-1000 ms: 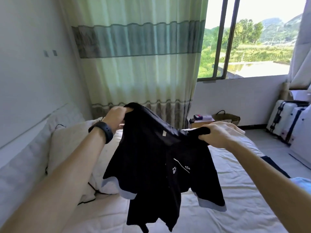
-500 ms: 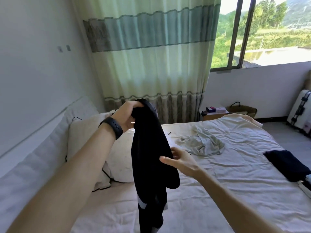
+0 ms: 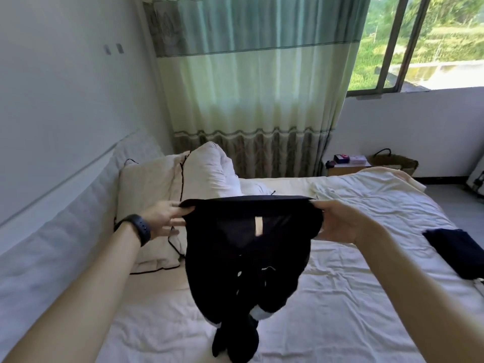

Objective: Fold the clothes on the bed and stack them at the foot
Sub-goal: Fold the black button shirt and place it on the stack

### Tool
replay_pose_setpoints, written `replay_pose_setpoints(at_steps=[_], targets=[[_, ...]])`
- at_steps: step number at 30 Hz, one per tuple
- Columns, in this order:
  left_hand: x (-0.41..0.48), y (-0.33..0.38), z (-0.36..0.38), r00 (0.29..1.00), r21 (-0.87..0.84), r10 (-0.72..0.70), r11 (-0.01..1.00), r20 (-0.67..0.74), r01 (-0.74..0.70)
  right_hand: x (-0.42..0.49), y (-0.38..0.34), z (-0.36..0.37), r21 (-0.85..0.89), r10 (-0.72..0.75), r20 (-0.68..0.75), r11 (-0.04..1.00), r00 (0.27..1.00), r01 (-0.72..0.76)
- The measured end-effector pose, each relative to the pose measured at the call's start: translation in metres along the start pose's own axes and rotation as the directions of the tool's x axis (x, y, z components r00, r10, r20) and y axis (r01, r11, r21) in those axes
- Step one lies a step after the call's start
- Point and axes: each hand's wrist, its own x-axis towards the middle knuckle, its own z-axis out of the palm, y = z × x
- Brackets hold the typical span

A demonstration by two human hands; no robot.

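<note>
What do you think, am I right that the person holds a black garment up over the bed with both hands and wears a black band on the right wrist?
Not quite. The black band sits on the left wrist, not the right, as the head view shows. The rest holds: the left hand and the right hand hold the black garment up by its top edge over the bed.

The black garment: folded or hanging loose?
Hanging loose: left hand and right hand hold the black garment by its top edge; the rest dangles.

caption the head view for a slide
Left hand and right hand hold a black shirt by its top edge above the bed.
</note>
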Motion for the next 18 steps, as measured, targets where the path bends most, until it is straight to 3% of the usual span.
replay_pose_setpoints(at_steps=[3,6,9,11,13,16,18], targets=[[0.006,-0.04,0.023,0.988,-0.353,-0.078,0.928,0.134,0.121,0.002,0.012,-0.012,-0.069,0.033,0.006,0.997,0.999,-0.033],[0.014,-0.07,0.05,0.978,-0.61,-0.082,0.771,0.19,0.183,0.009,0.04,-0.021,-0.073,0.098,-0.116,0.992,0.988,-0.107],[0.015,-0.087,0.067,0.964,-0.668,-0.125,0.7,0.235,0.254,0.014,0.071,-0.024,-0.089,0.101,-0.269,0.988,0.958,-0.129],[0.017,-0.095,0.072,0.965,-0.652,-0.181,0.712,0.187,0.26,0.017,0.089,-0.024,-0.24,-0.071,-0.412,0.97,0.909,-0.033],[0.019,-0.1,0.073,0.971,-0.578,-0.159,0.782,0.177,0.233,0.009,0.102,-0.02,-0.53,-0.284,-0.412,0.847,0.866,0.025],[0.016,-0.099,0.072,0.966,-0.327,-0.063,0.934,0.251,0.146,-0.008,0.121,-0.014,-0.892,-0.409,-0.153,0.45,0.9,0.053],[0.015,-0.097,0.069,0.957,-0.126,-0.033,0.989,0.288,0.072,-0.017,0.129,-0.01,-0.977,-0.501,-0.055,0.207,0.864,0.058]])
